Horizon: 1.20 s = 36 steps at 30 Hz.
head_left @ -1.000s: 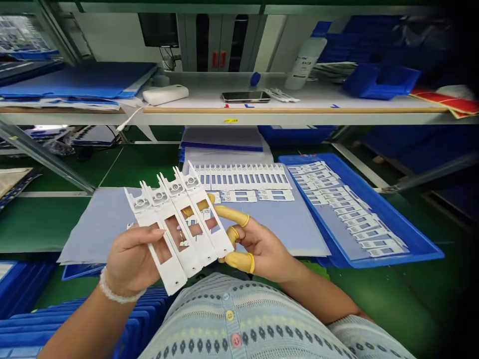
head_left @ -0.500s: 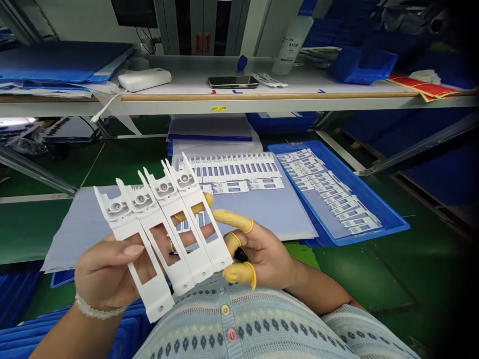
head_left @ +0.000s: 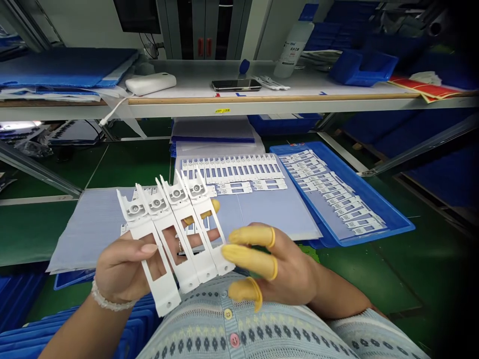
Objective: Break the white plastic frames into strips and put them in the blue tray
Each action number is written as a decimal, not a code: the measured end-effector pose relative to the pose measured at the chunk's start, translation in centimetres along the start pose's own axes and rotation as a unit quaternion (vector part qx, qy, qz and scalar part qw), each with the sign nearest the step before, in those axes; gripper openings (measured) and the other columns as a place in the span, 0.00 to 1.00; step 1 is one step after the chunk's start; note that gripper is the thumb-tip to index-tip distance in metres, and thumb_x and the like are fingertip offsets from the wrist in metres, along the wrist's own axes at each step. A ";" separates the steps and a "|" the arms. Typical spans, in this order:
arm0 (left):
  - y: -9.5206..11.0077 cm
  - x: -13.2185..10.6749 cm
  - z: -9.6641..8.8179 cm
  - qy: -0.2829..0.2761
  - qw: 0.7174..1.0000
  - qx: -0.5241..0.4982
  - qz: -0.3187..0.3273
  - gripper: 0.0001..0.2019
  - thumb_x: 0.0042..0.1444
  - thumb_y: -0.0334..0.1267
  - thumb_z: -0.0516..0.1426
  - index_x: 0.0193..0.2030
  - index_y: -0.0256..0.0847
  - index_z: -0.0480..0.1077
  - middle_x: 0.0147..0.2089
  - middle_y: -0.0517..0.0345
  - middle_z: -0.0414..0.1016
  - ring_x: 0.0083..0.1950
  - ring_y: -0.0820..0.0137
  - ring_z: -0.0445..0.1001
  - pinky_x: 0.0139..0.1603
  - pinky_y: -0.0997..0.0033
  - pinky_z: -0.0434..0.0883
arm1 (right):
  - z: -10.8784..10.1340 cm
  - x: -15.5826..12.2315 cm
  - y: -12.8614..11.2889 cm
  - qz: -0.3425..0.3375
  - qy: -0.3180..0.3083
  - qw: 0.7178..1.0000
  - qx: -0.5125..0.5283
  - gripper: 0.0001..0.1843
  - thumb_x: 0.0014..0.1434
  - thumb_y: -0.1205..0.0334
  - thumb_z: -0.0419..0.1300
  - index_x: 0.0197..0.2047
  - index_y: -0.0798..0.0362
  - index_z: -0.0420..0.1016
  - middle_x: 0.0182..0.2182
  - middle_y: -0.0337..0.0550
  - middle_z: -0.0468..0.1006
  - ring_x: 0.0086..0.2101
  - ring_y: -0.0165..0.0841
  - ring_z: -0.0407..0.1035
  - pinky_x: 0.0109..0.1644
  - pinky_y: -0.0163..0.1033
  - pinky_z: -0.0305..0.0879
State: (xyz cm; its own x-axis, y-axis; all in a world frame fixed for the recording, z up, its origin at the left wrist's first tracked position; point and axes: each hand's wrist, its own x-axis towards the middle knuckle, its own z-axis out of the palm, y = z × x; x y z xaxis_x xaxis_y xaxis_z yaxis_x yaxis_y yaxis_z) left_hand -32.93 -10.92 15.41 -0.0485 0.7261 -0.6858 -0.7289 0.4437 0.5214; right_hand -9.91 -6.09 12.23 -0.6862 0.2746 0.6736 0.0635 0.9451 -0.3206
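Note:
My left hand [head_left: 123, 267] is closed around a fan of several white plastic frame parts [head_left: 175, 239], thumb pressed on the front one, held up over my lap. Each part has a round socket at the top and a rectangular window. My right hand [head_left: 269, 269] wears yellow finger cots; its fingers are stretched out toward the rightmost part, a fingertip touching the part's lower edge. Behind the fan, one yellow fingertip shows. On the grey-blue sheet [head_left: 269, 209] lies a row of similar white parts [head_left: 232, 169].
A blue tray [head_left: 389, 214] to the right holds several more white parts. The shelf [head_left: 262, 99] above carries a phone [head_left: 236, 85], a white bottle [head_left: 294, 45], a white device and blue bins. Stacked blue trays [head_left: 22, 334] sit at lower left on the green table.
My right hand's fingers have straightened and spread from a curled pinch on the fan's right edge. My left hand has drawn the fan slightly right and tighter together.

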 end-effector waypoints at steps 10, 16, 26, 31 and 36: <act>-0.2 1.4 -0.5 -0.021 0.999 -0.029 -0.035 0.36 0.51 0.26 0.31 0.70 0.28 0.45 0.31 0.47 0.79 0.51 0.54 0.76 0.50 0.45 0.69 | 1.2 0.2 -0.2 -0.009 -0.133 0.986 -0.104 0.20 0.65 0.60 0.55 0.58 0.58 0.64 0.43 0.53 0.73 0.39 0.38 0.69 0.41 0.43 0.67; -1.2 3.8 -1.4 -0.084 0.996 0.007 -0.043 0.33 0.54 0.25 0.38 0.68 0.35 0.52 0.38 0.46 0.81 0.55 0.51 0.73 0.53 0.41 0.69 | 3.3 -1.1 1.4 0.073 -0.192 0.975 -0.091 0.18 0.65 0.57 0.54 0.55 0.57 0.68 0.42 0.52 0.73 0.36 0.36 0.68 0.37 0.41 0.68; -2.2 9.3 -7.4 -0.008 0.996 0.087 0.034 0.17 0.55 0.28 0.55 0.53 0.34 0.69 0.60 0.40 0.70 0.59 0.45 0.69 0.57 0.40 0.70 | 9.2 -7.7 8.8 0.347 -0.282 0.894 -0.037 0.23 0.57 0.63 0.64 0.55 0.59 0.69 0.47 0.53 0.69 0.42 0.40 0.71 0.46 0.45 0.70; -2.5 10.1 -9.0 0.023 0.992 0.108 0.057 0.19 0.54 0.25 0.56 0.53 0.34 0.67 0.63 0.41 0.66 0.58 0.48 0.71 0.54 0.43 0.73 | 10.4 -7.8 9.6 0.352 -0.295 0.888 -0.030 0.23 0.57 0.63 0.64 0.55 0.59 0.70 0.46 0.52 0.69 0.42 0.39 0.70 0.47 0.44 0.69; -3.1 11.6 -10.3 0.019 0.993 0.117 0.007 0.15 0.56 0.26 0.55 0.50 0.37 0.71 0.62 0.46 0.67 0.60 0.49 0.69 0.54 0.42 0.74 | 11.3 -8.1 10.2 0.350 -0.327 0.876 -0.056 0.25 0.56 0.61 0.65 0.56 0.59 0.69 0.46 0.53 0.69 0.42 0.41 0.71 0.43 0.43 0.70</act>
State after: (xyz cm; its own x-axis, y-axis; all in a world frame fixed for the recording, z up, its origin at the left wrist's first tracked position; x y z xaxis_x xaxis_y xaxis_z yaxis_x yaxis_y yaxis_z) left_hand -38.24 -9.31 0.62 -0.0862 0.7148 -0.6940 -0.5488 0.5473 0.6318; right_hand -11.91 -0.71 -4.00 -0.7167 0.6680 -0.2003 0.6804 0.6070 -0.4107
